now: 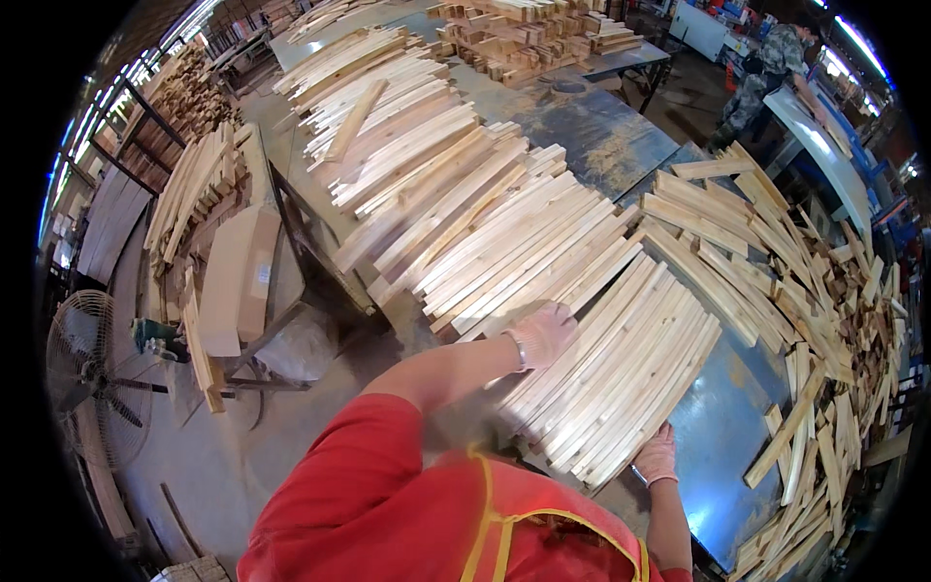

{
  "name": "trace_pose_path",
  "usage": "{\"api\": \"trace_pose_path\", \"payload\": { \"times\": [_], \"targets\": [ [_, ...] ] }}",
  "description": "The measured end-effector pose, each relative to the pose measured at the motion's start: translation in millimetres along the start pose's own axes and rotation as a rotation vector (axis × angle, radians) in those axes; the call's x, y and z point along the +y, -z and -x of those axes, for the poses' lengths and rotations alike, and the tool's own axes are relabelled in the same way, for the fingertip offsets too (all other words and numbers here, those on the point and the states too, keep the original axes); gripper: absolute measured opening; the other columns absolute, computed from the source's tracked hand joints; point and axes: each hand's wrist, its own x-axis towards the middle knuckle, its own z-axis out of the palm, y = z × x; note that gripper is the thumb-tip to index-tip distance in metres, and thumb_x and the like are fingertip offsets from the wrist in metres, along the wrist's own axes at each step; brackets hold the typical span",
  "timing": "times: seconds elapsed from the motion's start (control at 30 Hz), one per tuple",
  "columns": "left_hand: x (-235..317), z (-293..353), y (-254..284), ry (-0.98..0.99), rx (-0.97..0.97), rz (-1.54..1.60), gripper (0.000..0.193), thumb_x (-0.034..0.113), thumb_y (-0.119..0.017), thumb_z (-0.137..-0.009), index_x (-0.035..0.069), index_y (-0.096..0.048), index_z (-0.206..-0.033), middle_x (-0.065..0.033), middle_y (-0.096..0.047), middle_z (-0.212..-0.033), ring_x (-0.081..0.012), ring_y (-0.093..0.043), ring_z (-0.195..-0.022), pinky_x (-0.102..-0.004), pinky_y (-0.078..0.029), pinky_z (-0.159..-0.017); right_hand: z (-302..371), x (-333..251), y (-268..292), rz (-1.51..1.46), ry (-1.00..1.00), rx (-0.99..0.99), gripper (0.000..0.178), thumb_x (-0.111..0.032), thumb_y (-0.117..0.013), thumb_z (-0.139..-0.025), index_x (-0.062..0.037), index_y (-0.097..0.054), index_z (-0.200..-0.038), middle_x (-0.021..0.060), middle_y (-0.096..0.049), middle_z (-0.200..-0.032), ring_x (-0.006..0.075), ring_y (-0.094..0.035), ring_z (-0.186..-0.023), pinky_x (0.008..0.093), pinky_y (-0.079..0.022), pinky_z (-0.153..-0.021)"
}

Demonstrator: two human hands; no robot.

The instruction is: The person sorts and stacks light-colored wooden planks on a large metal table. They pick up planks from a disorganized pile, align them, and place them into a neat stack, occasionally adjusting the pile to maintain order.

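Note:
A batch of pale wooden strips (611, 378) lies side by side on the metal table in front of me. My left hand (545, 335), in a light knitted glove, presses on this batch at its far left side with the fingers bent and drawn together. At the near right side, my right hand (657, 454), gloved too, grips the outer edge of the batch, its fingers partly hidden by the wood. A narrow dark gap parts these strips from a long row of similar wooden strips (529, 242) that runs away to the upper left.
Loose wooden offcuts (776, 262) heap up along the right side of the metal table (722, 427). Stacked timber (524, 39) stands at the back. On the left are a rack with boards (238, 281) and a standing fan (92, 378). Another person (771, 78) works at the far right.

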Motion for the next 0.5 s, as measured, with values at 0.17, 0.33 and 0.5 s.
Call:
{"api": "trace_pose_path", "payload": {
  "times": [0.17, 0.33, 0.5],
  "targets": [
    [-55, 1, -32, 0.059, 0.388, 0.0, 0.052, 0.036, -0.071, -0.095, 0.006, -0.067, -0.137, -0.0153, -0.063, -0.139, -0.0326, -0.059, -0.129, -0.0475, -0.046, -0.113, -21, 60, 72, -0.843, -0.204, -0.158, 0.066, -0.009, -0.068, -0.093, 0.0031, -0.051, -0.157, 0.021, -0.057, -0.158, 0.0352, -0.055, -0.145, 0.0474, -0.043, -0.123],
    [-174, 89, 18, 0.86, 0.448, 0.099, 0.084, 0.053, -0.079, -0.086, 0.007, -0.051, -0.15, -0.0165, -0.067, -0.131, -0.0334, -0.062, -0.125, -0.0471, -0.048, -0.109, -48, 91, 101, -1.287, -0.389, 0.271, 0.064, 0.001, -0.069, -0.096, 0.0046, -0.051, -0.157, 0.0168, -0.059, -0.157, 0.0289, -0.057, -0.144, 0.041, -0.043, -0.123],
    [-263, 119, 36, 0.837, -0.036, 0.262, 0.084, 0.041, -0.077, -0.087, 0.004, -0.045, -0.156, -0.0183, -0.07, -0.133, -0.0349, -0.067, -0.126, -0.0456, -0.055, -0.105, -133, 3, 192, -1.455, -0.135, 0.304, 0.062, -0.004, -0.07, -0.098, 0.0037, -0.053, -0.157, 0.0096, -0.065, -0.148, 0.0193, -0.062, -0.132, 0.0333, -0.046, -0.116]
  ]
}}
